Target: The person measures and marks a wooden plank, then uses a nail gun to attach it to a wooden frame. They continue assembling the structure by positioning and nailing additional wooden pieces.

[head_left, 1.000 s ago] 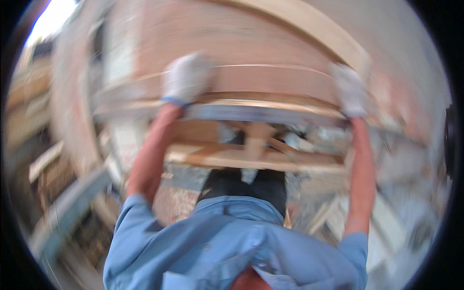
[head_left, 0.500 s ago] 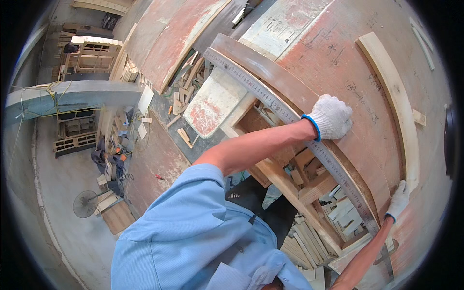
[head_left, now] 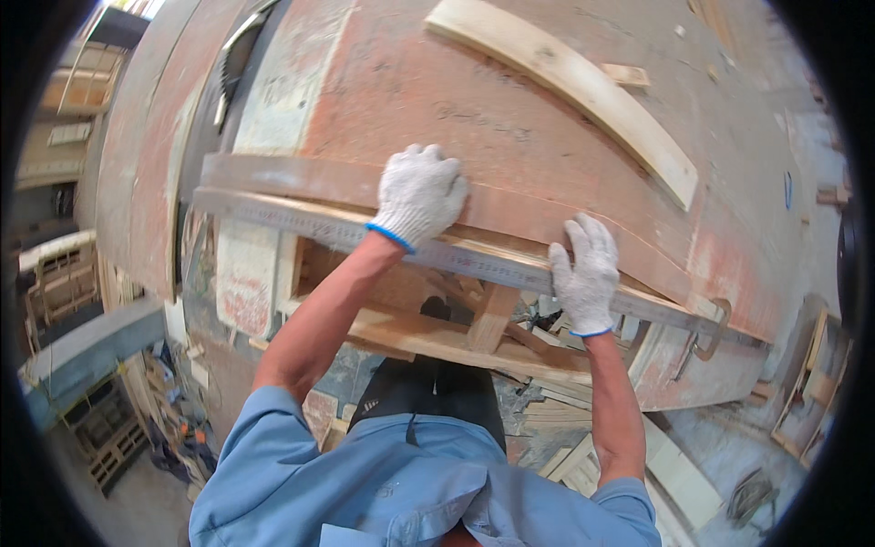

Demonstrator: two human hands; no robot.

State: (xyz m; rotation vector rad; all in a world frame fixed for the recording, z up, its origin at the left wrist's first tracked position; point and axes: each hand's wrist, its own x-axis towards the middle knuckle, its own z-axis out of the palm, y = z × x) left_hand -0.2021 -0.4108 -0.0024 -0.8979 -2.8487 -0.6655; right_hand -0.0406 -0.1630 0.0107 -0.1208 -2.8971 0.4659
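Both my hands wear white knit gloves with blue cuffs. My left hand (head_left: 421, 193) rests on the long flat board (head_left: 301, 180) at the table's near edge, its fingers curled; anything beneath them is hidden. My right hand (head_left: 584, 273) lies over the same edge further right, thumb apart from outstretched fingers, touching the long metal ruler (head_left: 483, 262) that runs along the front. Beyond the hands, a curved wooden piece (head_left: 570, 87) lies on the reddish worn tabletop (head_left: 392, 100), touched by neither hand. Pencil marks show on the tabletop.
A toothed circular saw blade (head_left: 235, 68) stands at the upper left. A metal C-clamp (head_left: 715, 330) grips the table's right front end. A small wood block (head_left: 626, 75) lies behind the curved piece. Below the edge is an open wooden frame (head_left: 492, 317) with offcuts underneath.
The view has turned, so the table edge now runs nearly across. My right hand has left the curved piece's near end and moved onto the front edge. My left hand remains on the board.
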